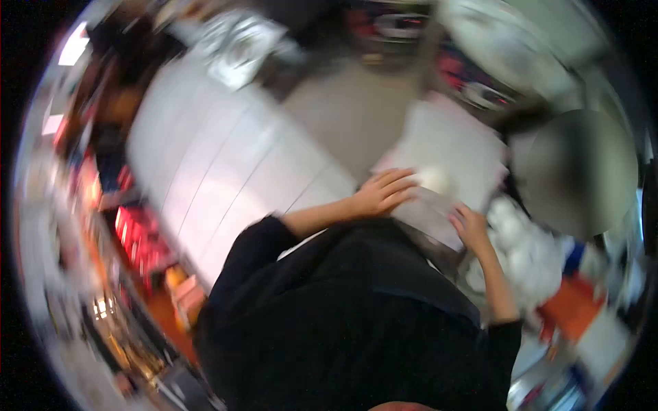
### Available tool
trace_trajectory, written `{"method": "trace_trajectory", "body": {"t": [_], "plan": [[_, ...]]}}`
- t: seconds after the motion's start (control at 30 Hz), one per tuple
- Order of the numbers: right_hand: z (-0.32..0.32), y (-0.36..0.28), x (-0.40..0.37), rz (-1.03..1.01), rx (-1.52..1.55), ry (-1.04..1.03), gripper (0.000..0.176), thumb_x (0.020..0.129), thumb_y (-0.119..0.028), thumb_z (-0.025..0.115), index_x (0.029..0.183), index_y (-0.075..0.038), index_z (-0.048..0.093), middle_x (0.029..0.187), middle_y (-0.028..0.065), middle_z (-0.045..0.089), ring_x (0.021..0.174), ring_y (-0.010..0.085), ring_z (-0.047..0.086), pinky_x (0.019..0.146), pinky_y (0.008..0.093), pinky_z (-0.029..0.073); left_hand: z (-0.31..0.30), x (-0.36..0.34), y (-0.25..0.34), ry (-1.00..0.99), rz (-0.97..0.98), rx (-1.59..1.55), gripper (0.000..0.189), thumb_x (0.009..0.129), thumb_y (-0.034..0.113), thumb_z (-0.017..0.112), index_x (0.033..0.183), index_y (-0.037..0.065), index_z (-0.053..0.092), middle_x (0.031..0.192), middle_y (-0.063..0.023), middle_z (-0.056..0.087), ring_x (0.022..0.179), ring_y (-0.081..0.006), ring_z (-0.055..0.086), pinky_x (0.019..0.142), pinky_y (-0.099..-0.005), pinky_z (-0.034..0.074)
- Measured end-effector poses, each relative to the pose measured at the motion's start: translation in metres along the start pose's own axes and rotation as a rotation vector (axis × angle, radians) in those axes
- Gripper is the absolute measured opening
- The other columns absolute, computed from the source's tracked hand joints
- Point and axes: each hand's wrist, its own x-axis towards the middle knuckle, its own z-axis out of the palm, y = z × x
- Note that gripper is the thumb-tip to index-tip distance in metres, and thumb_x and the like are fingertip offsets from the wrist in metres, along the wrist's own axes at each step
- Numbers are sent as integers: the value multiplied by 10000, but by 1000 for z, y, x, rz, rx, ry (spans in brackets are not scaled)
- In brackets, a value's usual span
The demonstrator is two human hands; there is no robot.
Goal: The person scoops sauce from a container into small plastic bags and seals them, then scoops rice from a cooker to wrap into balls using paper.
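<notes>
A white sheet of thin paper [433, 218] is folded up at its near side, against a white round ball [433, 179]. Under them lies a stack of white sheets with pink edges [456, 140]. My left hand [386, 192] reaches in from the left, fingers stretched out, fingertips at the sheet's left corner beside the ball. On the other side my right hand [471, 227] pinches the sheet's right corner between thumb and fingers. The view is smeared by motion.
Several white balls in a clear plastic bag [514, 240] sit right of my right hand. A large round grey disc [582, 171] stands beyond them. To the left stretches a white panelled surface [226, 157], with a crumpled silvery bag [240, 44] at its far end.
</notes>
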Motion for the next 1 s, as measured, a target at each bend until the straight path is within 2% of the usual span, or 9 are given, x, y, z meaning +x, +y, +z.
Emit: {"method": "trace_trajectory", "body": {"t": [0.13, 0.2, 0.3, 0.37, 0.43, 0.57, 0.73, 0.93, 1.0], "plan": [[-6, 46, 26, -2, 218, -54, 237, 777, -243, 595, 860, -22, 618, 798, 159, 621, 746, 229, 599, 692, 330, 453, 55, -8, 16, -511, 412, 96, 550, 817, 296, 527, 1300, 77, 381, 1362, -95, 366, 1294, -244, 293, 1046, -490, 198], [-18, 45, 37, 12, 119, -129, 231, 773, -231, 600, 845, -12, 616, 774, 148, 619, 724, 207, 586, 686, 324, 447, 65, 2, 26, -629, -69, -2, 635, 796, 304, 549, 1335, 55, 322, 1415, -88, 263, 1332, -212, 197, 1051, -483, 171], [-30, 50, 73, 169, -129, -77, 233, 735, -201, 627, 867, -11, 603, 786, 154, 606, 754, 285, 583, 711, 356, 454, 71, 10, 27, -644, -23, 108, 718, 781, 373, 562, 1353, 42, 280, 1431, -90, 222, 1345, -218, 146, 1052, -510, 132], [-29, 52, 113, -99, -166, 383, 258, 714, -221, 638, 911, -57, 605, 915, 120, 609, 891, 294, 566, 782, 407, 454, 70, 12, 30, -665, -59, 91, 730, 794, 385, 547, 1370, 48, 249, 1434, -92, 217, 1349, -226, 133, 1054, -529, 99], [-30, 56, 147, -249, -261, 428, 345, 654, -224, 695, 936, -65, 576, 960, 108, 595, 946, 292, 544, 803, 403, 447, 70, 13, 31, -636, -30, 150, 692, 791, 380, 550, 1344, 45, 305, 1402, -94, 269, 1327, -225, 189, 1058, -512, 118], [-36, 57, 170, -11, -191, 66, 432, 582, -241, 750, 927, -76, 549, 993, 99, 557, 1013, 285, 495, 777, 435, 440, 76, 24, 15, -619, 11, 129, 594, 795, 323, 553, 1289, 39, 383, 1338, -97, 349, 1261, -233, 300, 1055, -464, 197], [-41, 36, 158, -50, -409, 337, 378, 598, -248, 739, 909, -120, 568, 980, 41, 565, 1034, 235, 490, 768, 478, 423, 72, 32, -1, -502, 159, -35, 444, 781, 126, 535, 1208, 25, 465, 1222, -104, 471, 1125, -257, 451, 993, -376, 342], [-39, 51, 170, 84, -230, 39, 361, 616, -259, 724, 905, -103, 574, 954, 79, 610, 955, 266, 561, 776, 455, 431, 73, 36, -11, -528, 161, -68, 478, 692, 28, 514, 1170, 38, 508, 1183, -84, 522, 1102, -229, 475, 975, -345, 364], [-44, 46, 171, 69, -285, 9, 279, 640, -224, 710, 849, -77, 598, 792, 91, 625, 808, 269, 605, 684, 391, 459, 73, 41, -10, -442, 143, -78, 413, 690, 2, 498, 1093, 63, 564, 1121, -54, 566, 1048, -218, 510, 912, -327, 419]]}}
